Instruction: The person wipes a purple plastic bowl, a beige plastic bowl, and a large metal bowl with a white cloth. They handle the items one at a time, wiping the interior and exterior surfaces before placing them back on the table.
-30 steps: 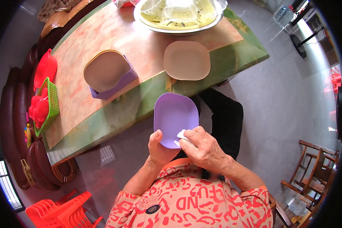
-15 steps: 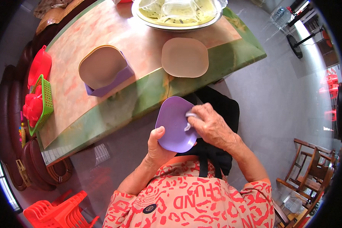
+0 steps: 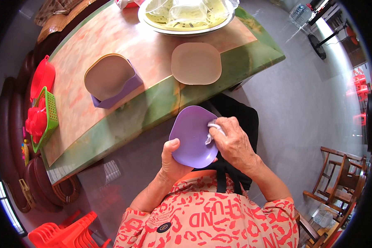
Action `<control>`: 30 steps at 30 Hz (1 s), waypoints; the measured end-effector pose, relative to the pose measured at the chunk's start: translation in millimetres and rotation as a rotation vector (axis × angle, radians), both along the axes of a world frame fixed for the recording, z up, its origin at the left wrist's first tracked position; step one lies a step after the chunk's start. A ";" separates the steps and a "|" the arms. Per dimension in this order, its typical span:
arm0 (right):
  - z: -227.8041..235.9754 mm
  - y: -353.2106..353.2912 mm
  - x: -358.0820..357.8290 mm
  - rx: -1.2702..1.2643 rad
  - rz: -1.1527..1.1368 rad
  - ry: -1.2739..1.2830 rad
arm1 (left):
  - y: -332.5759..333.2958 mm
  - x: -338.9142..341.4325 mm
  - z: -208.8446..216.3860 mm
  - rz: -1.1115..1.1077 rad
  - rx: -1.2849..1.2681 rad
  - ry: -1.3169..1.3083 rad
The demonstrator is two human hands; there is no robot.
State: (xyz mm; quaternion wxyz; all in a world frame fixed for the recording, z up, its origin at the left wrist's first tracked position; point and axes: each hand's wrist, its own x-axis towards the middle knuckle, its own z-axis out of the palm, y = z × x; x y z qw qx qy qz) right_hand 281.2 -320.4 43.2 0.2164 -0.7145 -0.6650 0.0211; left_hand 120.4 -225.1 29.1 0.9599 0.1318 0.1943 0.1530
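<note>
A purple rounded-square plate [image 3: 191,134] is tilted up in front of my chest, just off the table's near edge. My left hand [image 3: 171,159] grips its lower left side, thumb on the inner face and the other fingers hidden behind. Bunched in my right hand [image 3: 232,142] is a small white cloth [image 3: 214,131], pressed against the plate's right side. On the table beyond lies a beige rounded-square plate [image 3: 196,63]. To its left, another beige plate [image 3: 107,76] rests in a purple holder [image 3: 126,91].
The marbled table [image 3: 153,97] has a green border. At its far side stands a large oval tray [image 3: 186,29] with clear plastic on it. A green basket [image 3: 50,118] with red items sits at the left edge. Red stools [image 3: 66,231] and a wooden chair [image 3: 339,177] stand on the floor.
My right hand and the cloth have shifted slightly right and down along the plate's inner face. The left hand keeps its hold. The table's contents sit slightly left in view.
</note>
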 end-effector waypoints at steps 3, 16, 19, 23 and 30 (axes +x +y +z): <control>-9.0 13.9 4.1 0.108 -0.029 -0.026 | -0.8 1.5 0.8 -0.010 -0.005 0.009; 7.7 66.7 -11.5 0.267 0.039 -0.063 | -0.7 3.8 12.5 0.074 0.075 0.103; 5.3 47.1 -6.0 0.163 -0.043 -0.127 | 3.5 3.1 7.2 0.101 0.129 0.114; 8.5 19.1 -11.4 0.023 -0.127 -0.198 | 3.1 1.8 -3.6 0.086 0.100 0.075; 0.3 44.5 -25.6 0.104 -0.138 -0.033 | -3.5 7.2 -8.6 0.115 0.099 0.111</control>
